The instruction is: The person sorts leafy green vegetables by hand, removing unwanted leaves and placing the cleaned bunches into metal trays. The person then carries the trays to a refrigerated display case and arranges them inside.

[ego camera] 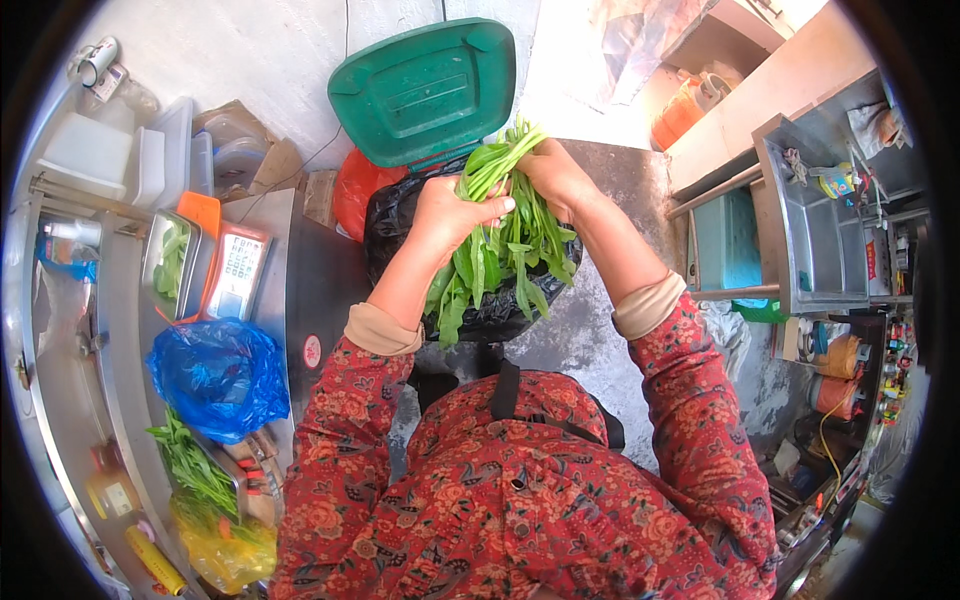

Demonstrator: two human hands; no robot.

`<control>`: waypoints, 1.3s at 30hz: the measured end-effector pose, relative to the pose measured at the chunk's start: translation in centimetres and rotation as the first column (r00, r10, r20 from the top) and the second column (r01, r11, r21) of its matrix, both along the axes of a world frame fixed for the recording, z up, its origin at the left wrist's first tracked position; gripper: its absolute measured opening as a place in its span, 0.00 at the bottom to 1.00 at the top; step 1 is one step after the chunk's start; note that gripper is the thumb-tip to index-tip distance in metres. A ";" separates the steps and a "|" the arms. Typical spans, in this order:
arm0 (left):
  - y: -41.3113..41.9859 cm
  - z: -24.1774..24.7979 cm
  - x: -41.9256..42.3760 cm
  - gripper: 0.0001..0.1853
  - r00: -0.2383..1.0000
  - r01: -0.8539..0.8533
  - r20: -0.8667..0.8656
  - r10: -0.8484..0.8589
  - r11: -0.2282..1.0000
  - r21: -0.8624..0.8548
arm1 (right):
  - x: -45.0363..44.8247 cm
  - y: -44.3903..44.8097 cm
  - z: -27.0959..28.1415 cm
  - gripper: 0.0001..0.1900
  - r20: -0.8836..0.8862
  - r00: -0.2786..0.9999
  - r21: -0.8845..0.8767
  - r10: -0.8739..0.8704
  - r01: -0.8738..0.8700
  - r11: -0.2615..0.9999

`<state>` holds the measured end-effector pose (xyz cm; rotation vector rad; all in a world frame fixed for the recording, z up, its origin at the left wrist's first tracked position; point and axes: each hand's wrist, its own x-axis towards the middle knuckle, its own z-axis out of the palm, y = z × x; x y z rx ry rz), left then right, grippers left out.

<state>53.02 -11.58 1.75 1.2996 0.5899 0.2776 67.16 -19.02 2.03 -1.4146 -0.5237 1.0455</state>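
Both hands meet on a bunch of leafy green vegetables (487,259), its pale stems pointing up and away and its leaves hanging down. My left hand (450,214) grips the stems from the left, the thumb laid across them. On the other side my right hand (553,178) curls around the bunch near the stem ends; its fingertips are partly hidden. Below the bunch is a bin lined with a black plastic bag (390,217). The bin's green lid (424,94) stands raised against the white wall.
On the steel counter at left are a metal tray of leaves (171,266), a digital scale (236,274), a blue plastic bag (217,379), more greens (191,465) and a yellow bag (225,551). A red bag (364,195) sits beside the bin. To the right stands a steel sink (817,232).
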 end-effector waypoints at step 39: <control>3.3 -0.3 -2.1 0.18 0.992 -0.092 -0.102 0.071 0.972 -0.216 | -1.9 0.1 0.6 0.15 -0.033 0.972 -0.072 0.233 -0.235 0.969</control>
